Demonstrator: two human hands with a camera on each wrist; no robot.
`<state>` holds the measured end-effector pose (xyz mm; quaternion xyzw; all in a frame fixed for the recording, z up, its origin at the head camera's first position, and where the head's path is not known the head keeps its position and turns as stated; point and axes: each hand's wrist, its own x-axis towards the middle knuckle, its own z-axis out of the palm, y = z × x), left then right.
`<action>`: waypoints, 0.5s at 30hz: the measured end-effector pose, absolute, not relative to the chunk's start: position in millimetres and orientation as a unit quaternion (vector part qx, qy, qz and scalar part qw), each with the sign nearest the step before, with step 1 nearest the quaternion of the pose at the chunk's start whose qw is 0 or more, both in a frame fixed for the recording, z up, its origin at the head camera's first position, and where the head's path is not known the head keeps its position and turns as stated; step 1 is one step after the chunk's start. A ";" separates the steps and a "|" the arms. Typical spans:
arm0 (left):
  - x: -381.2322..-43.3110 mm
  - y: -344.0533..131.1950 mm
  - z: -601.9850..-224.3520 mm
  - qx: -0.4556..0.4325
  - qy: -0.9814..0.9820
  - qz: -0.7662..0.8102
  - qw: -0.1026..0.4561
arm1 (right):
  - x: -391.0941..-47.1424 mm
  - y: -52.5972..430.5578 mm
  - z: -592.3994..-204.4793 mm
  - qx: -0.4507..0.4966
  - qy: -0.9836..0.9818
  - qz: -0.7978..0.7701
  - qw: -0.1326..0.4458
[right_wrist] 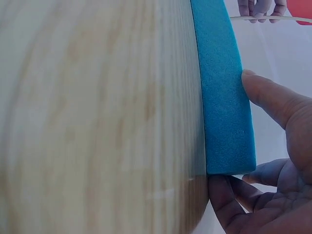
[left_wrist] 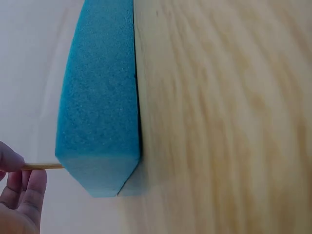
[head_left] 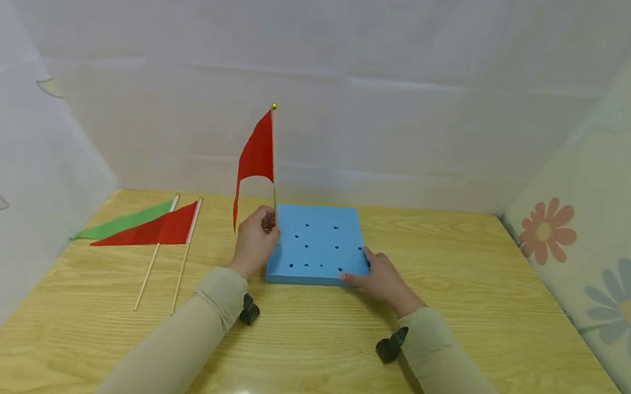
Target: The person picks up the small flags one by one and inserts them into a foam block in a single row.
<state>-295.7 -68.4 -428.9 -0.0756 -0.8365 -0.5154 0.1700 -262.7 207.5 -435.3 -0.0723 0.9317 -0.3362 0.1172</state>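
Note:
A red pennant flag (head_left: 258,152) stands nearly upright on a thin wooden stick with a gold ball on top. My left hand (head_left: 254,239) pinches that stick low down, between thumb and fingertips, at the left edge of a blue foam block (head_left: 319,234) dotted with small holes. In the left wrist view the stick (left_wrist: 44,166) runs to the block's top face; whether its tip sits in a hole is hidden. My right hand (head_left: 385,279) grips the block's near right corner, thumb (right_wrist: 268,97) on the upper edge and fingers against the right side.
On the table (head_left: 462,271) to the left lie a green pennant flag (head_left: 127,222) and another red pennant flag (head_left: 156,228), partly overlapping, sticks toward me. White cloth walls (head_left: 420,138) surround the table's back and sides.

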 end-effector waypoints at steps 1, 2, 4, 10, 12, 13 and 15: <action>-295.8 -68.6 -429.4 -0.076 -0.837 -0.514 0.170 | -262.4 207.5 -434.9 -0.072 0.931 -0.337 0.118; -295.8 -68.7 -429.9 -0.077 -0.838 -0.513 0.171 | -262.1 207.3 -434.6 -0.073 0.932 -0.335 0.118; -296.1 -68.7 -430.3 -0.079 -0.841 -0.507 0.173 | -261.8 207.5 -434.2 -0.074 0.932 -0.333 0.118; -296.2 -68.3 -429.5 -0.075 -0.851 -0.491 0.169 | -263.5 207.8 -435.9 -0.078 0.932 -0.334 0.115; -295.9 -68.2 -429.1 -0.074 -0.853 -0.490 0.162 | -264.0 207.9 -437.0 -0.076 0.932 -0.336 0.115; -296.0 -68.1 -429.3 -0.074 -0.854 -0.489 0.158 | -264.3 208.2 -437.4 -0.077 0.932 -0.336 0.114; -296.3 -68.3 -429.8 -0.073 -0.855 -0.491 0.151 | -264.9 207.9 -438.0 -0.080 0.932 -0.334 0.112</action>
